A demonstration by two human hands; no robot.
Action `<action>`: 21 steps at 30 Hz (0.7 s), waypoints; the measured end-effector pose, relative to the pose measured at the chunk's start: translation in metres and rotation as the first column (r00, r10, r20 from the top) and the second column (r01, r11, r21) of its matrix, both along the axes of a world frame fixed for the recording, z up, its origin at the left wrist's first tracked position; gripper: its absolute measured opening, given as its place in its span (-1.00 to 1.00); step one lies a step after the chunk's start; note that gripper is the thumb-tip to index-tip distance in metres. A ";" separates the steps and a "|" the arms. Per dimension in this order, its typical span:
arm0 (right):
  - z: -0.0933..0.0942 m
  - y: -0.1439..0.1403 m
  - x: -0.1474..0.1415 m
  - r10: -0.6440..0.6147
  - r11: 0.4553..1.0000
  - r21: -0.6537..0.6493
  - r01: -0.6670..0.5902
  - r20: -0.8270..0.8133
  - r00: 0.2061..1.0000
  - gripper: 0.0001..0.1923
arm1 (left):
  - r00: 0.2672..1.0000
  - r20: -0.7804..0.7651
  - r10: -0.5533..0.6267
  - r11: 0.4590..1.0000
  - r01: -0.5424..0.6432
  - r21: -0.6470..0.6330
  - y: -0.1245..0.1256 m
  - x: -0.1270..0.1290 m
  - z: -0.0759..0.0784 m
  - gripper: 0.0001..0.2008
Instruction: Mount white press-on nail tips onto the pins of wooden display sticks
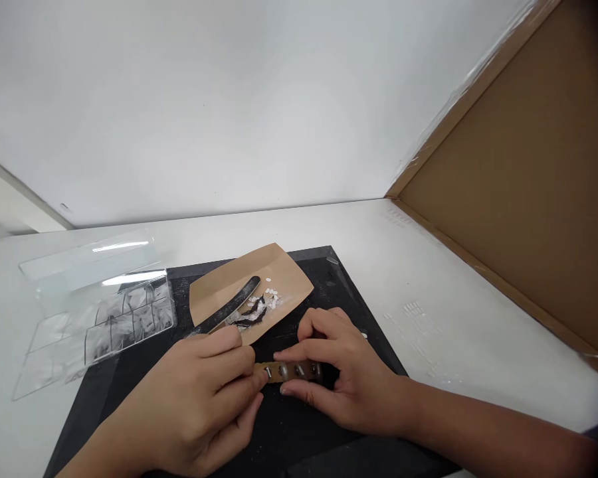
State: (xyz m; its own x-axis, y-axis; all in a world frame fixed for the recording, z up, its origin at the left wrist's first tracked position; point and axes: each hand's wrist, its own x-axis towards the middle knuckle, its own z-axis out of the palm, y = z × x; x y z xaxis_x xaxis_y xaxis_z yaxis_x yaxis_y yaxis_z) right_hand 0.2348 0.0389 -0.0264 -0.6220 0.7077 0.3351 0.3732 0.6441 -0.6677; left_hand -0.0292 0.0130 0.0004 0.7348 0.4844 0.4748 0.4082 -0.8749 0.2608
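Note:
A short brown strip [290, 372] lies across the black mat, bearing several small dark fittings with clear or whitish pieces on them. My right hand [341, 372] holds it from the right, index finger along the far edge and thumb along the near edge. At its left end, my left hand [204, 398] is closed, fingertips pinched together against the strip. Whatever sits between those left fingertips is hidden. Just beyond my hands, a sheet of brown paper [219, 285] carries a black curved nail file [234, 302], small white flakes [273, 297] and black scraps [254, 312].
On the left stands a clear compartment box [144, 325], its lid raised, with clear plastic pieces in bags. The black mat [323, 272] covers part of the white table. Small clear pieces [413, 309] lie to the right, near a cardboard panel [518, 199]. A white wall rises behind.

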 end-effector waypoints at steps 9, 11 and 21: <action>-0.001 -0.001 0.000 -0.017 1.000 -0.012 0.018 0.010 1.000 -0.79 | 0.999 -0.017 0.030 0.999 -0.031 -0.017 -0.004 0.008 -0.001 -0.83; 0.000 -0.001 -0.001 -0.016 1.000 -0.017 0.016 0.019 1.000 -0.81 | 0.999 -0.030 0.029 0.999 -0.030 -0.034 -0.005 0.010 -0.002 -0.84; 0.008 -0.001 -0.004 0.012 1.000 -0.015 -0.012 0.037 0.999 -0.67 | 0.994 -0.097 0.056 0.998 -0.056 0.001 -0.006 0.014 -0.005 -0.85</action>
State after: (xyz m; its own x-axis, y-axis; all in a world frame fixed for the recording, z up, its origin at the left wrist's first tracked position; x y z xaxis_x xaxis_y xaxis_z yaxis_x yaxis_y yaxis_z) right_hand 0.2313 0.0380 -0.0187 -0.6424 0.7046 0.3014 0.3901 0.6393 -0.6627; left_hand -0.0155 0.0068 -0.0050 0.7493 0.5266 0.4016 0.4798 -0.8496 0.2190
